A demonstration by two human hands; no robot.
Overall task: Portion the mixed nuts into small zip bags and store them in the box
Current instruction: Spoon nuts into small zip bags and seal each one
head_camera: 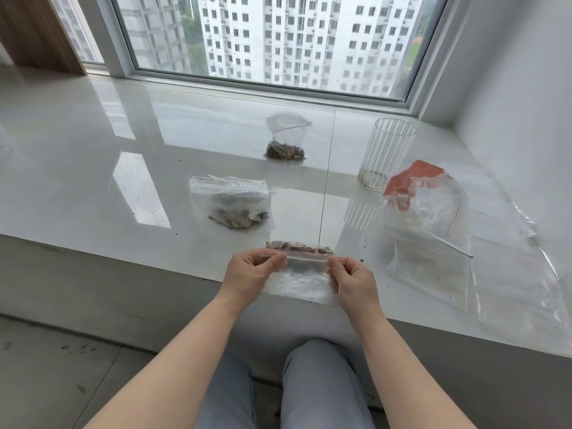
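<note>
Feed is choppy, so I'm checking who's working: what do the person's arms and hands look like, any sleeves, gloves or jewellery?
Both forearms are bare, with no sleeves in view. The left hand and right hand wear no gloves, and no rings, watch or bracelets show. The fingers have short, unpainted nails.

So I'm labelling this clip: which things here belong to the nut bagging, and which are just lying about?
Job:
held zip bag, in left hand and right hand
near filled bag
far filled bag
large plastic bag

Lying about:
ribbed glass
flat plastic sheet
</note>
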